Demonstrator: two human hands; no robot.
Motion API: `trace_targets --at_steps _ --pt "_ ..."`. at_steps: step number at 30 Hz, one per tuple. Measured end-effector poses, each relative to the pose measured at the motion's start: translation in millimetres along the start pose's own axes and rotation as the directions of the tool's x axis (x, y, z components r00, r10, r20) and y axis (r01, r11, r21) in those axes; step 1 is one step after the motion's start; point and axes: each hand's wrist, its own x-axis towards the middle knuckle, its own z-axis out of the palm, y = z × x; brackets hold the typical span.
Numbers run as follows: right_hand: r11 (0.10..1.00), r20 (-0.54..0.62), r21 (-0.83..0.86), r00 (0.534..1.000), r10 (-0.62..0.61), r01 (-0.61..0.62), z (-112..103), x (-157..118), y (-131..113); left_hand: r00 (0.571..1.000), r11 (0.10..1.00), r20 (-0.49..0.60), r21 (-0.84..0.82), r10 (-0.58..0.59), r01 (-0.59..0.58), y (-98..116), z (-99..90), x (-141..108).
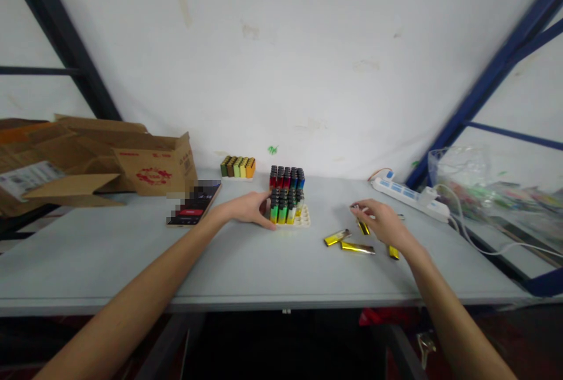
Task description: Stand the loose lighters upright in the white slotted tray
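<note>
Lighter (363, 228) aslant under right hand (380, 217), upright lighters (282, 214) beside left hand (250, 208), both grips unclear

No text legible; red print (153, 176) on carton (185, 160), white label (31, 179), phone screen (197, 203) blurred

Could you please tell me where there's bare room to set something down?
The table looks bare in front of the tray, left of the loose gold lighters, and at left front, between the cardboard box and left forearm. Crowded: around the right hand, among those lighters, and beside the left hand, where upright lighters stand.
</note>
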Motion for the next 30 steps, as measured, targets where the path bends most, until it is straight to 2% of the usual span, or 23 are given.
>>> trace_targets --at_steps 2,5,8,11,14,17,22,30 --pt "0.979 0.000 0.201 1.000 0.015 -0.015 -2 11 -10 1.000 1.000 0.008 0.001 -0.010 0.010 0 -0.2 0" --pt "0.872 0.039 0.489 0.998 -0.040 0.016 -4 32 -35 1.000 1.000 0.010 0.006 -0.016 0.016 -1 0.0 1" --pt "0.802 -0.006 0.594 0.997 -0.081 0.068 3 54 -62 1.000 1.000 0.004 0.012 -0.011 0.011 -3 0.8 2" --pt "0.800 -0.071 0.595 0.997 -0.042 0.076 24 68 -79 1.000 1.000 -0.001 0.003 -0.006 0.006 -4 1.5 2" --pt "0.872 -0.192 0.481 0.981 0.000 0.094 51 71 -83 1.000 1.000 -0.003 -0.015 -0.001 0.001 -3 1.8 2" --pt "0.920 -0.233 0.385 0.972 0.025 0.069 69 67 -81 1.000 1.000 -0.004 -0.021 -0.004 0.004 -4 2.2 2" --pt "0.918 -0.292 0.397 0.951 0.104 0.022 74 60 -78 1.000 1.000 -0.020 -0.007 0.003 -0.003 -9 4.2 5" --pt "0.899 -0.308 0.432 0.949 0.066 0.078 71 57 -81 1.000 1.000 -0.019 -0.003 0.003 -0.003 -9 2.6 4"
